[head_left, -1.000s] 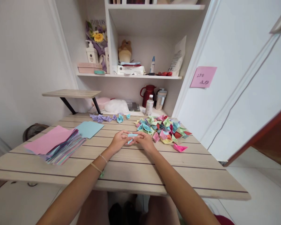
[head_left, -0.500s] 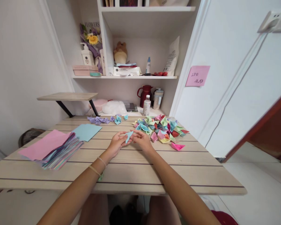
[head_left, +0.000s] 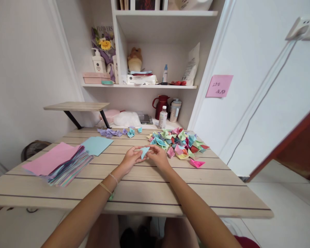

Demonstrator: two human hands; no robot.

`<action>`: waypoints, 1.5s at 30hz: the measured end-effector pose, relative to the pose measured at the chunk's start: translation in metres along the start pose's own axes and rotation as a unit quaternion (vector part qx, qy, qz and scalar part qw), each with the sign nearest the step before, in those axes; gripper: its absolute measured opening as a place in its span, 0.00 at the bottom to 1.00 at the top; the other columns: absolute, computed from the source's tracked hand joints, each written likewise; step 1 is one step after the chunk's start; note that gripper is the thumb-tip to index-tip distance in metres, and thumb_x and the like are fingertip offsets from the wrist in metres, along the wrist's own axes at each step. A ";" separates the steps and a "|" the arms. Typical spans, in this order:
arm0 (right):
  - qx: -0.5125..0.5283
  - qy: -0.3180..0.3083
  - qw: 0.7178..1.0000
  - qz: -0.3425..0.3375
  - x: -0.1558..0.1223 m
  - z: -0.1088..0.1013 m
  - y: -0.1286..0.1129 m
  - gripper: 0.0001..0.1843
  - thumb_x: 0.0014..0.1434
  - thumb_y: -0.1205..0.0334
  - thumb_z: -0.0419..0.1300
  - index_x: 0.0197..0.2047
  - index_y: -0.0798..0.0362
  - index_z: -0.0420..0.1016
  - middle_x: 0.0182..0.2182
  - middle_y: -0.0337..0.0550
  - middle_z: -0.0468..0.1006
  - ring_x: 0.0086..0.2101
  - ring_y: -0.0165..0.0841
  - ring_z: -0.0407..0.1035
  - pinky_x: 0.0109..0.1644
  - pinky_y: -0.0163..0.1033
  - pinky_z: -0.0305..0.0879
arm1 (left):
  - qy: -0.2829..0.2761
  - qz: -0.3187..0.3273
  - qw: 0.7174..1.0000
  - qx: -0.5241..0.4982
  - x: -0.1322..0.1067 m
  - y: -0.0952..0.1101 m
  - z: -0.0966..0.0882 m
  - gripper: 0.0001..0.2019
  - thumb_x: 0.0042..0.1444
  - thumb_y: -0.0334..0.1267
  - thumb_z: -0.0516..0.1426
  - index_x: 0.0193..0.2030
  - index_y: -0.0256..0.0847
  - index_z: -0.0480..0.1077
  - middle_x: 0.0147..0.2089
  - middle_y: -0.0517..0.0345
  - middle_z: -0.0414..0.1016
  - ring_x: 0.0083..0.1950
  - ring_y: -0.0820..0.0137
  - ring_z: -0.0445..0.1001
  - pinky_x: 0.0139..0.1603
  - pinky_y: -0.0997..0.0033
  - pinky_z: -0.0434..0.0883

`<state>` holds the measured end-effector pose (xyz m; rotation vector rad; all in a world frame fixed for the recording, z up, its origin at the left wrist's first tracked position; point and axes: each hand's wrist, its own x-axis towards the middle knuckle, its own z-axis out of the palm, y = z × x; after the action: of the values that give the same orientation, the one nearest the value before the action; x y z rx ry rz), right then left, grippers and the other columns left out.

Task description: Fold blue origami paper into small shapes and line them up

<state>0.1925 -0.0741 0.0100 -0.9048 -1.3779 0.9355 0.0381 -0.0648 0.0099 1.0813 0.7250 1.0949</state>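
A small light-blue folded paper [head_left: 144, 152], roughly triangular, is held between my two hands above the table's middle. My left hand [head_left: 131, 159] pinches its left side between thumb and fingers. On the other side, the fingers of my right hand [head_left: 158, 155] close on its right edge. Just beyond my right hand lies a heap of colourful folded paper boats [head_left: 181, 141], with a bright pink paper boat [head_left: 197, 163] at its near edge. To the left are a blue paper sheet stack [head_left: 96, 146] and a thick multicoloured paper stack [head_left: 67, 168] topped by a pink sheet [head_left: 50, 157].
Purple folded papers [head_left: 110, 133] and blue folded pieces [head_left: 131, 132] line the table's back. Behind them stand a bottle [head_left: 163, 119], a red jug [head_left: 160, 105] and a tumbler [head_left: 175, 110]. A small raised shelf [head_left: 77, 106] stands at the back left of the slatted table [head_left: 209, 196].
The blue folded paper has turned in my hands and now shows a broader triangular face. The view has shifted slightly; the other papers lie as before.
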 end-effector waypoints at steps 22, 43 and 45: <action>-0.329 -0.077 0.908 -0.248 -0.012 0.006 -0.004 0.24 0.48 0.72 0.53 0.50 0.48 0.68 0.44 0.44 0.74 0.45 0.38 0.65 0.49 0.43 0.61 | -0.066 -0.002 0.992 -0.109 0.000 0.003 -0.001 0.09 0.51 0.33 0.56 0.40 0.34 0.70 0.41 0.48 0.74 0.42 0.69 0.72 0.44 0.72 0.68; 0.043 0.020 0.998 0.034 -0.005 0.008 0.013 0.25 0.38 0.57 0.66 0.38 0.51 0.61 0.23 0.37 0.74 0.26 0.33 0.70 0.32 0.38 0.65 | -0.023 0.108 0.987 0.116 0.000 0.005 0.005 0.15 0.44 0.40 0.61 0.39 0.35 0.70 0.37 0.50 0.76 0.38 0.68 0.73 0.41 0.70 0.68; 0.049 0.008 0.998 0.032 -0.004 0.006 0.014 0.23 0.38 0.56 0.66 0.37 0.51 0.61 0.21 0.36 0.74 0.25 0.33 0.70 0.31 0.38 0.65 | 0.001 0.102 0.985 0.137 0.000 0.005 0.004 0.15 0.43 0.41 0.61 0.37 0.35 0.70 0.36 0.51 0.76 0.35 0.68 0.73 0.35 0.71 0.70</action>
<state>0.1868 -0.0725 -0.0043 -0.8847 -1.2835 1.0337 0.0398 -0.0660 0.0160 1.4139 0.7946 1.1926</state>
